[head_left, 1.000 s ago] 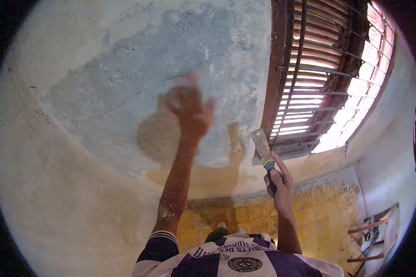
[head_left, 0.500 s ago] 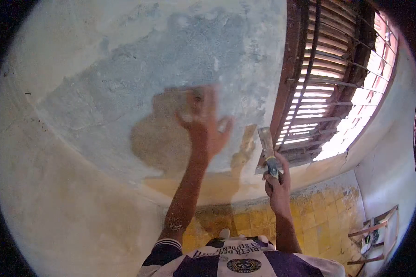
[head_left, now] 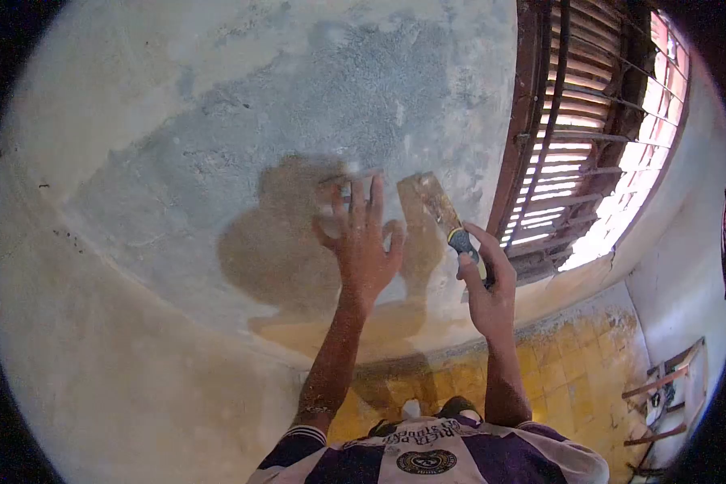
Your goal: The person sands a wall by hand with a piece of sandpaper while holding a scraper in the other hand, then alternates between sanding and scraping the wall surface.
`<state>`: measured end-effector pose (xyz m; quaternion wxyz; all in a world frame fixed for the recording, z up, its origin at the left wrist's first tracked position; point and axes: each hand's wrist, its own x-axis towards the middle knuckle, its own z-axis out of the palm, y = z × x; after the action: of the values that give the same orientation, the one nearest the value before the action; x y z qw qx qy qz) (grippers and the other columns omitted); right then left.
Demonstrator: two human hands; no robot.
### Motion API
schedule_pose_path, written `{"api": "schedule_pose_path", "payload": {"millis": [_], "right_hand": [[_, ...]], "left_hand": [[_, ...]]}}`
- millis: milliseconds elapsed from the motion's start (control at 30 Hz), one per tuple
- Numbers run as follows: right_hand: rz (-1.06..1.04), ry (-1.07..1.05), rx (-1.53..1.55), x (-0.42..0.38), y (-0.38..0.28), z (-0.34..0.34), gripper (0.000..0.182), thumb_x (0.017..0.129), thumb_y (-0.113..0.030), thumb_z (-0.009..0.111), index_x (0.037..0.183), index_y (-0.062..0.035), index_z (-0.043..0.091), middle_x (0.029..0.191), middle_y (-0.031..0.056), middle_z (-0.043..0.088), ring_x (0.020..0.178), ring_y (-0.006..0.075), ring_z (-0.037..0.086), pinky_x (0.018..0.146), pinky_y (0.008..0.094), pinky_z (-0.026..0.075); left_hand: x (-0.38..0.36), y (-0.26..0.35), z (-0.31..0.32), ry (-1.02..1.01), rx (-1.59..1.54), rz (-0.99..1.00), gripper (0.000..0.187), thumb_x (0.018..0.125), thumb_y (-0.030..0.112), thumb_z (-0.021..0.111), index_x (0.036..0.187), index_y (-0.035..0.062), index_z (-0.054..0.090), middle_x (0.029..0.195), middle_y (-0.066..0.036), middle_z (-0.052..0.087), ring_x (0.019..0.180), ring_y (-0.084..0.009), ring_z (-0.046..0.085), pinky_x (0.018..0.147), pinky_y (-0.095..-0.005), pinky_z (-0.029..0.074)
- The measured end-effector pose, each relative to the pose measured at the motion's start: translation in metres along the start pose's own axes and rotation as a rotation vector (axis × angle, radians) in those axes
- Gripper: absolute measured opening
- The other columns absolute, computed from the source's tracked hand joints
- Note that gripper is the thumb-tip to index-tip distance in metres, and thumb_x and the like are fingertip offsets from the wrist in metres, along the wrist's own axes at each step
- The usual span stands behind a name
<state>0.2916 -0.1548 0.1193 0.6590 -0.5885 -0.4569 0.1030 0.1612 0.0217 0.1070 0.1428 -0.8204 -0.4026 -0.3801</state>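
Observation:
My right hand (head_left: 490, 290) is wrapped around the dark handle of a putty knife (head_left: 441, 206). Its flat, stained blade points up and left toward the wall, close to its own shadow. My left hand (head_left: 359, 254) is raised in front of the wall (head_left: 355, 89), its fingers spread and stretched upward. A thin, dark edge shows near those fingertips; I cannot tell whether it belongs to something in the hand. Around the left hand, the wall has a rough grey-blue patch with paler plaster at its borders.
A barred window with wooden slats (head_left: 577, 137) is on the right. Yellow tiles (head_left: 557, 363) lie below the wall. A wooden frame-like object (head_left: 665, 395) stands at lower right. Dark shadows fall on the wall behind my left hand.
The putty knife has swung from near upright beside the window to tilt left, nearer the wall patch. My left hand has lowered slightly and shows less blur.

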Motion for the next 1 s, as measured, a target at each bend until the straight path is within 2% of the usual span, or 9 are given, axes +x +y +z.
{"api": "schedule_pose_path", "payload": {"millis": [33, 133, 233, 333, 433, 533, 633, 833, 1000], "right_hand": [[-0.08, 0.028, -0.049, 0.001, 0.0, 0.004, 0.039, 0.099, -0.019, 0.062, 0.136, -0.0063, 0.059, 0.119, 0.0131, 0.07, 0.101, 0.0194, 0.068, 0.088, 0.033, 0.051], [-0.087, -0.01, -0.115, -0.002, -0.013, 0.009, 0.038, 0.101, -0.021, 0.059, 0.136, -0.0071, 0.059, 0.124, 0.0164, 0.069, 0.112, 0.0241, 0.068, 0.094, 0.0346, 0.05], [-0.182, 0.014, -0.153, 0.009, -0.008, 0.021, 0.039, 0.101, -0.024, 0.059, 0.136, -0.0081, 0.059, 0.122, 0.019, 0.069, 0.112, 0.0268, 0.069, 0.093, 0.0352, 0.051], [-0.156, 0.02, -0.14, 0.031, -0.023, 0.031, 0.041, 0.101, -0.027, 0.059, 0.138, -0.0091, 0.058, 0.118, 0.0205, 0.07, 0.11, 0.0268, 0.07, 0.091, 0.0352, 0.052], [-0.233, 0.014, -0.179, 0.026, 0.0, 0.032, 0.041, 0.101, -0.025, 0.059, 0.14, -0.0099, 0.058, 0.116, 0.0208, 0.071, 0.102, 0.0256, 0.072, 0.084, 0.0342, 0.053], [-0.234, 0.019, -0.176, 0.022, 0.008, 0.035, 0.041, 0.101, -0.022, 0.058, 0.14, -0.0109, 0.058, 0.114, 0.0223, 0.071, 0.1, 0.0241, 0.072, 0.082, 0.0336, 0.054], [-0.083, -0.061, -0.148, 0.031, -0.026, 0.031, 0.041, 0.101, -0.021, 0.057, 0.141, -0.0118, 0.057, 0.111, 0.0234, 0.071, 0.097, 0.0233, 0.073, 0.081, 0.0336, 0.054], [-0.186, 0.022, -0.249, 0.035, -0.009, 0.037, 0.041, 0.101, -0.021, 0.057, 0.141, -0.0121, 0.057, 0.108, 0.0223, 0.073, 0.084, 0.0188, 0.072, 0.074, 0.0326, 0.054], [-0.185, -0.003, -0.236, 0.026, -0.004, 0.035, 0.042, 0.102, -0.023, 0.056, 0.143, -0.0141, 0.056, 0.099, 0.0214, 0.073, 0.069, 0.0212, 0.07, 0.066, 0.0341, 0.052]], "left_hand": [[0.001, -0.001, 0.002, -0.015, 0.021, -0.006, 0.077, 0.094, 0.044, 0.058, 0.16, 0.0182, 0.027, 0.168, -0.011, 0.015, 0.153, -0.0427, 0.01, 0.11, -0.0754, 0.004], [0.023, -0.039, -0.003, 0.198, 0.075, -0.213, 0.075, 0.094, 0.038, 0.059, 0.159, 0.0197, 0.028, 0.166, -0.011, 0.02, 0.152, -0.0426, 0.013, 0.109, -0.0759, 0.004], [0.033, -0.055, -0.01, 0.316, -0.097, -0.175, 0.074, 0.094, 0.031, 0.061, 0.159, 0.0197, 0.028, 0.167, -0.008, 0.02, 0.152, -0.0431, 0.015, 0.109, -0.0746, 0.006], [0.007, -0.014, -0.013, 0.015, 0.003, -0.083, 0.074, 0.094, 0.021, 0.062, 0.159, 0.0211, 0.028, 0.167, -0.007, 0.022, 0.152, -0.0411, 0.016, 0.111, -0.0695, 0.009], [0.003, -0.025, 0.002, 0.215, 0.014, -0.032, 0.065, 0.093, 0.012, 0.062, 0.153, 0.0225, 0.041, 0.16, -0.005, 0.037, 0.15, -0.0363, 0.025, 0.111, -0.0631, 0.015], [0.007, -0.034, 0.004, 0.408, -0.158, -0.04, 0.047, 0.091, 0.006, 0.064, 0.135, 0.0211, 0.06, 0.145, -0.002, 0.055, 0.143, -0.0312, 0.038, 0.109, -0.058, 0.019], [0.015, -0.036, 0.0, 0.504, -0.235, -0.029, 0.029, 0.091, 0.008, 0.066, 0.118, 0.0182, 0.068, 0.134, 0.0, 0.062, 0.135, -0.0291, 0.046, 0.109, -0.0543, 0.022], [0.005, -0.027, -0.017, 0.509, -0.378, -0.09, 0.018, 0.092, 0.015, 0.069, 0.109, 0.0133, 0.07, 0.125, -0.004, 0.066, 0.124, -0.0279, 0.055, 0.106, -0.0485, 0.03], [-0.024, -0.007, -0.017, 0.413, -0.741, -0.194, 0.015, 0.091, 0.012, 0.068, 0.106, 0.0081, 0.069, 0.114, -0.01, 0.069, 0.108, -0.0273, 0.062, 0.1, -0.0419, 0.038]]}}
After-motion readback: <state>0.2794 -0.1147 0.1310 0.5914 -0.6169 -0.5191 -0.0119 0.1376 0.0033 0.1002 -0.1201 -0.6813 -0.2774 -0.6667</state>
